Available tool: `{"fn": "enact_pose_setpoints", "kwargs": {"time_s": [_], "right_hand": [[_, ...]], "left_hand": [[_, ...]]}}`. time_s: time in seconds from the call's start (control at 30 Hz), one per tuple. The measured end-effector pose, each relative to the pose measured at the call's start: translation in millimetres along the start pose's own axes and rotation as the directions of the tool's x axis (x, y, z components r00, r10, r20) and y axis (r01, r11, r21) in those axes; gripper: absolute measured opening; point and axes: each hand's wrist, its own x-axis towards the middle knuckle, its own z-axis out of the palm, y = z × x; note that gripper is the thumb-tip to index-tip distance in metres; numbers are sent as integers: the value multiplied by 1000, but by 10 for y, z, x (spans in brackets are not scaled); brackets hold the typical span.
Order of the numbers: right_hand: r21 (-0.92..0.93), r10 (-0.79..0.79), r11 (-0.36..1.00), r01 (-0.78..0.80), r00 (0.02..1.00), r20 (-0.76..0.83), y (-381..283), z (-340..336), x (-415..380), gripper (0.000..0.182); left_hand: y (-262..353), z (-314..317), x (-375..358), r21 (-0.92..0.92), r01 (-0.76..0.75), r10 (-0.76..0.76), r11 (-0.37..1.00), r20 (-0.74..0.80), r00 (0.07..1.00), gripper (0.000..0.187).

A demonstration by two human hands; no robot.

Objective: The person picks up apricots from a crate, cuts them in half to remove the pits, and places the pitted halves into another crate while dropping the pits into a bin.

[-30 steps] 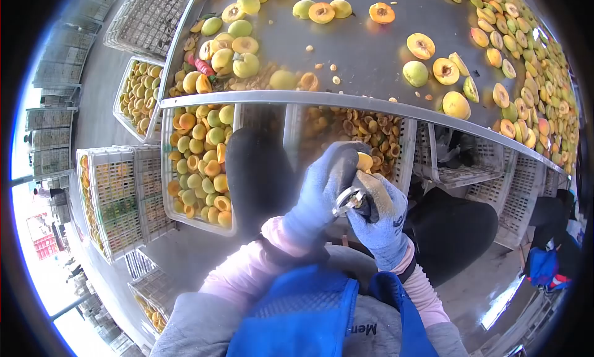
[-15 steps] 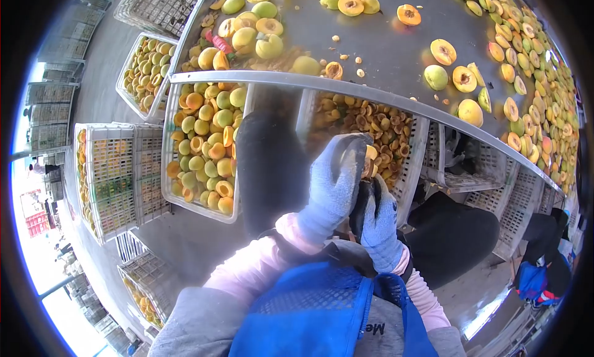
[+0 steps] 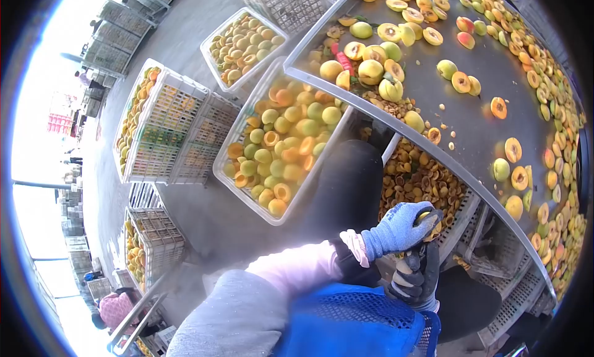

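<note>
The left hand, in a blue knit glove, is wrapping its grip around a yellow peach half, holding it just over the white plastic crate of brown peach pits and scraps. Directly under it, the right hand, in a dark-palmed glove, is closing its grip on something; the metal pitting tool seen a second ago is no longer showing, so I cannot tell what it is gripping. Compared with then, the hands are sitting lower and closer to the body, suggesting the pit is coming out. Beyond that crate, a white crate of yellow-green peach halves is lying on the floor. Farther still, the grey metal surface is carrying scattered peaches. No writing is readable now.
</note>
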Motion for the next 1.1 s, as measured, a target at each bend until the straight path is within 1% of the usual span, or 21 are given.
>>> {"fn": "enact_pose_setpoints", "kwargs": {"time_s": [0.13, 0.27, 0.33, 0.37, 0.43, 0.47, 0.57, 0.6, 0.63, 0.67, 0.7, 0.73, 0.77, 0.83, 0.9, 0.93, 0.97, 1.0, 1.03, 1.07, 1.1], "right_hand": [[91, 90, 991, -94, 995, 53, 73, 39, 146, 49], [270, 169, 935, -228, 960, 225, 134, -34, 295, 45], [317, 223, 905, -282, 952, 209, 163, 30, 319, 45], [342, 254, 887, -310, 946, 200, 183, 51, 329, 45], [244, 245, 927, -284, 953, 176, 193, 18, 345, 45], [190, 240, 944, -271, 956, 168, 190, -4, 348, 46], [179, 183, 950, -255, 922, 340, 212, -112, 433, 47], [181, 223, 923, -338, 857, 464, 202, -41, 509, 44], [101, 217, 929, -357, 744, 632, 144, -9, 594, 39], [21, 202, 939, -343, 600, 774, 86, 22, 679, 35], [92, 132, 952, -292, 662, 738, 25, 3, 616, 33], [157, 61, 960, -233, 716, 695, -28, 8, 566, 32], [347, -162, 938, 15, 902, 400, 80, 11, 397, 35], [226, -143, 971, 80, 951, 273, 34, -66, 426, 40], [154, -115, 984, 89, 980, 163, 29, -132, 375, 44], [120, -109, 988, 96, 988, 107, 29, -169, 343, 47], [122, -95, 989, 80, 988, 122, 12, -223, 343, 48], [124, -79, 990, 62, 987, 137, -11, -291, 352, 51], [128, -60, 991, 41, 987, 149, -17, -333, 362, 53], [108, -62, 993, 49, 990, 123, -10, -342, 389, 54], [87, -63, 995, 55, 994, 92, -5, -342, 405, 54]], "left_hand": [[-99, -184, -70, 249, -72, 80, 966, -24, 996, 26], [-179, -316, -109, 254, -34, 36, 967, -3, 999, 26], [-212, -395, -122, 315, 13, -37, 949, 69, 997, 27], [-227, -411, -154, 289, -17, -2, 957, 68, 998, 27], [-233, -452, -176, 245, -90, 77, 965, 62, 995, 28], [-238, -450, -193, 208, -92, 83, 974, 50, 995, 29], [-477, -203, -189, -319, -94, 68, 943, -93, 993, 31], [-461, -175, -206, -487, 8, -31, 873, -40, 999, 36], [-446, -160, -207, -627, 260, -247, 734, 109, 963, 40], [-407, -210, -261, -661, 273, -267, 699, 112, 957, 40], [-383, -264, -349, -692, 292, -288, 660, 126, 949, 39], [-400, -319, -416, -605, 62, -176, 794, -130, 976, 36], [-411, -393, -503, -449, -153, -21, 881, -358, 933, 33], [-318, -1014, -751, -275, -185, 16, 944, -522, 853, 28], [-402, -1602, -983, -169, 11, -132, 986, -731, 670, 18], [-810, -1835, -1119, 163, 134, 53, 977, -802, 595, 25], [-1218, -2068, -1255, 429, 326, 235, 843, -837, 493, 34], [-1436, -2200, -1399, 353, 656, -1, 668, -880, 475, 43], [-1726, -2293, -1507, 383, 721, -99, 577, -844, 528, 48], [-2149, -2266, -1595, 489, 729, -51, 479, -813, 579, 55], [-2229, -2224, -1639, 581, 724, -16, 373, -776, 631, 62]]}}
